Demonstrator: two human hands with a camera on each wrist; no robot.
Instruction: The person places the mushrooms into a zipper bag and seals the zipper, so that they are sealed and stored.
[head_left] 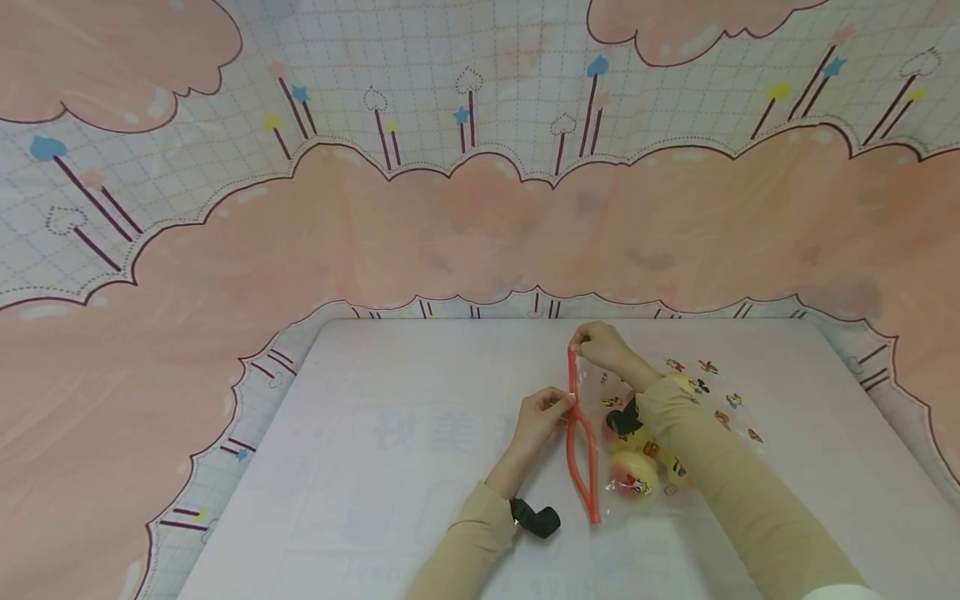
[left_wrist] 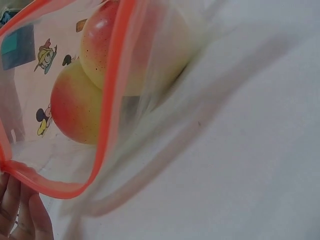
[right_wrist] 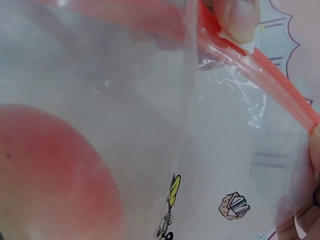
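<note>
Round peaches point(left_wrist: 80, 107) fill clear crinkly bag point(head_left: 705, 400) — both hands pinch its orange zip point(head_left: 573, 392).

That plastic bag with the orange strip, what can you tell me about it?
The zip bag is clear, thin plastic printed with small cartoon figures, edged by an orange zip strip. It lies on the white table, its mouth partly open. Yellow-red peaches sit inside. The left hand and right hand both pinch the strip.

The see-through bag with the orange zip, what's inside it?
Inside the bag are round yellow-and-red fruits, like peaches. Two show clearly in the left wrist view; the right arm covers part of the bag, so more could be hidden.
</note>
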